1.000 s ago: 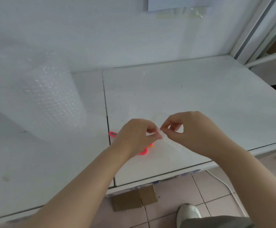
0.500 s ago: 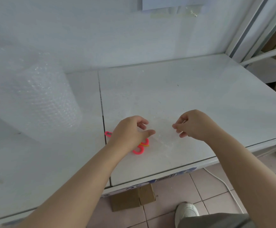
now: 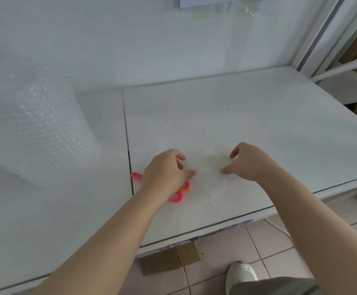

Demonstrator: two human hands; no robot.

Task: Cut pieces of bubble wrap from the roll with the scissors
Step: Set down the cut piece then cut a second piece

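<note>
Both hands hover loosely open, holding nothing: a cut bubble wrap piece (image 3: 213,177) lies between left hand (image 3: 166,170) and right hand (image 3: 247,161); pink scissors (image 3: 178,193) lie beneath the left; the roll (image 3: 43,128) stands well left

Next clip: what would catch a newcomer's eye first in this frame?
The pink scissors pop out, lying on the white table and partly hidden under the left hand. Beside it the right hand rests fingertips on a clear bubble wrap piece. The big bubble wrap roll looms at far left.
</note>
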